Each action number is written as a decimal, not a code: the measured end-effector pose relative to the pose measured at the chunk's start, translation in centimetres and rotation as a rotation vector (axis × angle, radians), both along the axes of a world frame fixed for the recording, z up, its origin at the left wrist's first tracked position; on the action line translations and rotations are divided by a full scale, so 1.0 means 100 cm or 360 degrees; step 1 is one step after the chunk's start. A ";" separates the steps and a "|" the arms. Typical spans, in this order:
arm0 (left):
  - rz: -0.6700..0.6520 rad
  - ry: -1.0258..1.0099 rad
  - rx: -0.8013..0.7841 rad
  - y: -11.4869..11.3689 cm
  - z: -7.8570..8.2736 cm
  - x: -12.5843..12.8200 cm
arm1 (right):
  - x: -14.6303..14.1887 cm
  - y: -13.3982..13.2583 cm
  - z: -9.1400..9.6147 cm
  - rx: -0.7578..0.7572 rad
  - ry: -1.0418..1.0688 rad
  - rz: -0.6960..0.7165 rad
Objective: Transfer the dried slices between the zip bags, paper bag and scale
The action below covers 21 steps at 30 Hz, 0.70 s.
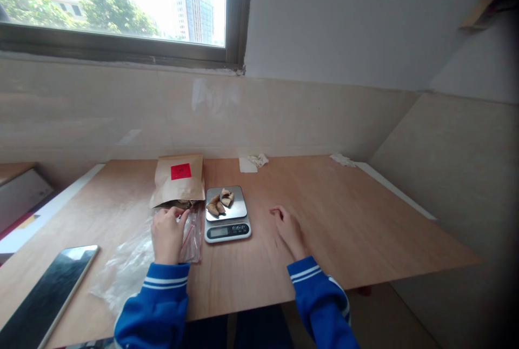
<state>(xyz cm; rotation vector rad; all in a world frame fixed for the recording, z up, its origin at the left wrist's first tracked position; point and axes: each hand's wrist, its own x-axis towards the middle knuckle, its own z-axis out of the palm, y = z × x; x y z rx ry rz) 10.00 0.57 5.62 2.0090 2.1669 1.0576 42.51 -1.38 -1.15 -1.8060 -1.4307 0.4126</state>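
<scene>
My left hand (pixel 167 235) is at the mouth of a brown paper bag (pixel 178 179) with a red label. Its fingers are bent together in a pinch, and whatever they grip is hidden. Dark dried pieces show in the bag's opening. Under and beside that hand lies a clear plastic zip bag (pixel 132 262). A small kitchen scale (pixel 227 231) stands between my hands, its display too small to read. Several brown dried pieces, perhaps mushroom (pixel 215 206), lie on its metal plate. My right hand (pixel 290 232) rests on the table right of the scale, fingers curled in, nothing visible in them.
A large dark-screened tablet or phone (pixel 51 297) lies at the table's left front. Along the back edge are a white paper (pixel 248 165) with a crumpled tissue (pixel 258 160), and another crumpled tissue (pixel 343 160) farther right. The wooden tabletop (pixel 365 225) ends at a wall under a window.
</scene>
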 end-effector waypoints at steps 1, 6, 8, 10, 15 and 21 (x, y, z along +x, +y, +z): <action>-0.0024 0.0015 0.0000 -0.005 0.005 0.002 | 0.000 0.000 0.000 0.0005 0.0003 0.0003; -0.0367 -0.0037 0.0139 -0.022 0.031 0.030 | 0.000 -0.002 0.002 0.0016 0.0007 0.0018; -0.0637 -0.0083 0.0229 -0.022 0.033 0.048 | 0.000 -0.002 0.002 0.0008 0.0004 0.0012; -0.0920 -0.0026 0.0245 -0.018 0.026 0.065 | 0.000 -0.002 0.002 0.0006 -0.0003 0.0006; -0.1034 0.0180 0.0227 -0.001 -0.002 0.089 | -0.001 -0.001 0.002 0.0013 -0.0007 -0.0002; -0.0871 0.0318 0.0173 0.005 -0.005 0.092 | -0.002 -0.003 0.006 0.0009 0.0024 0.0024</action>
